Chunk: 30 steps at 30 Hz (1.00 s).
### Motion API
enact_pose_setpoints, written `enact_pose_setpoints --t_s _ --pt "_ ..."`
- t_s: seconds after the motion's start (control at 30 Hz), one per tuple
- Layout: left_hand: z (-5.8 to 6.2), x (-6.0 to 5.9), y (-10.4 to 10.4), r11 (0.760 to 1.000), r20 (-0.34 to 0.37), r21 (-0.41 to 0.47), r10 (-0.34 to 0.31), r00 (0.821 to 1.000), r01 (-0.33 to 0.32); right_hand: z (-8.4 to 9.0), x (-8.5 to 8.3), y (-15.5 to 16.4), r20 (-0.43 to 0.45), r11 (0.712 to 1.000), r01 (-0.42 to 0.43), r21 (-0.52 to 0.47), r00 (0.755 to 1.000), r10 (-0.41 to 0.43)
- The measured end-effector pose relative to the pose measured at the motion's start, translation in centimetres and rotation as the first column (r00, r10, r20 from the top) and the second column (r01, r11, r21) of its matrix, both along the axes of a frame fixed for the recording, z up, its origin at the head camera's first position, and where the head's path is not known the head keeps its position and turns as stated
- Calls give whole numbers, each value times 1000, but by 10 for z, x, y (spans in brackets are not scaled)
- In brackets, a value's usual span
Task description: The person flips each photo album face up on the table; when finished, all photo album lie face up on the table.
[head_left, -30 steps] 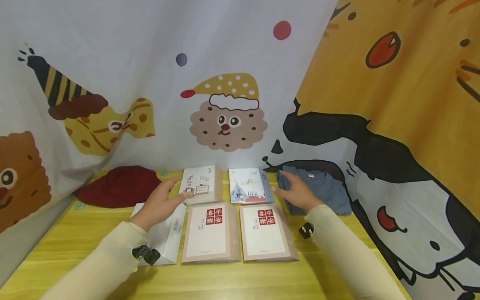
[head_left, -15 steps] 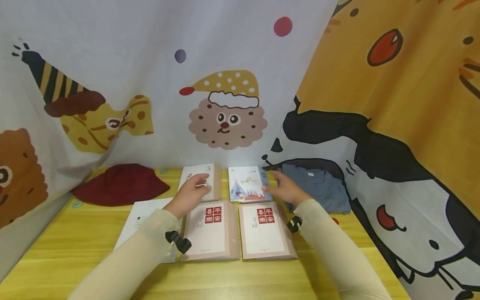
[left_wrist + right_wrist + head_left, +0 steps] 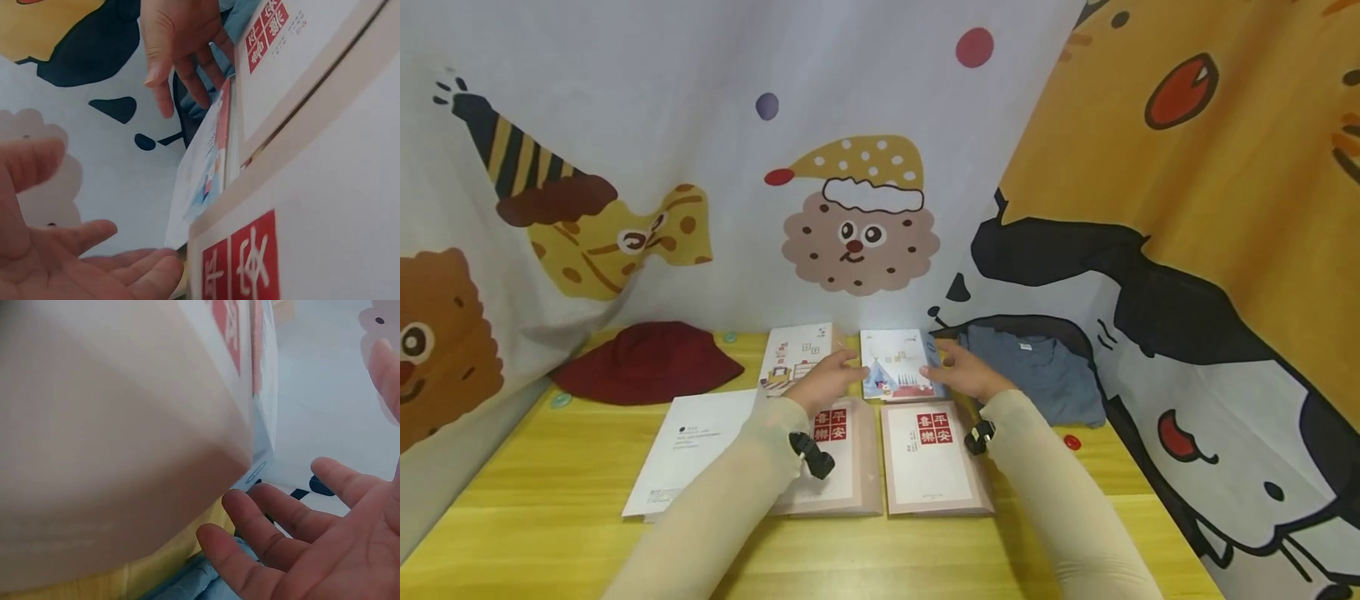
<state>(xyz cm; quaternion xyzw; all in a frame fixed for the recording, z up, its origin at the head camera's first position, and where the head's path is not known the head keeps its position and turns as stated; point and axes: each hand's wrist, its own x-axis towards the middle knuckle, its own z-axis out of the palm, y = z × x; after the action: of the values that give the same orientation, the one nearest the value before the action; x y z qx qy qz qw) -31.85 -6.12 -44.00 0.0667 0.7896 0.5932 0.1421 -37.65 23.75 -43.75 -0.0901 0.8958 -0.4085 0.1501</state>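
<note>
At the back of the table stands a wedge-shaped folded-card piece with a tent picture and blue side [image 3: 887,342]. My left hand [image 3: 827,379] reaches to its left edge, fingers spread and slightly bent. On the opposite edge is my right hand [image 3: 973,372], its thumb over the front and its fingers toward the blue side. Palm and parted fingers of the left hand [image 3: 81,262] show in the left wrist view. Loosely extended fingers of the right hand [image 3: 325,531] appear beside the card pieces in the right wrist view.
Two pink-edged folded-card pieces with red characters stand in front, left [image 3: 842,479] and right [image 3: 928,475]. Another illustrated piece [image 3: 790,346] is behind. A white printed piece [image 3: 688,450] lies left, near a dark red hat [image 3: 647,362]. Folded blue-grey clothing [image 3: 1037,375] lies right.
My left hand has moved right, from the white piece at the left to the tent-picture piece. That white piece now lies flatter, farther left. My right hand has shifted slightly left.
</note>
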Motion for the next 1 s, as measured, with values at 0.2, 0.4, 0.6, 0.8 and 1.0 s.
enact_pose_setpoints --t_s 0.2,0.4,0.6,0.8,1.0 --pt "-2 -8 14 1000 74 -18 8 997 -7 -3 -2 2 34 1000 8 25 999 -9" --pt "-8 -19 20 998 100 -65 4 995 2 -6 -3 2 43 999 -7 43 999 6" --pt "-11 -28 24 989 102 -145 -2 995 17 -5 -3 3 62 998 6 63 998 -10" --pt "-10 -32 25 987 99 -156 -12 995 27 -3 -7 2 129 999 -10 31 992 6" --pt "-13 -37 27 971 0 -222 -86 996 84 -1 -11 4 222 998 -1 -65 975 16"
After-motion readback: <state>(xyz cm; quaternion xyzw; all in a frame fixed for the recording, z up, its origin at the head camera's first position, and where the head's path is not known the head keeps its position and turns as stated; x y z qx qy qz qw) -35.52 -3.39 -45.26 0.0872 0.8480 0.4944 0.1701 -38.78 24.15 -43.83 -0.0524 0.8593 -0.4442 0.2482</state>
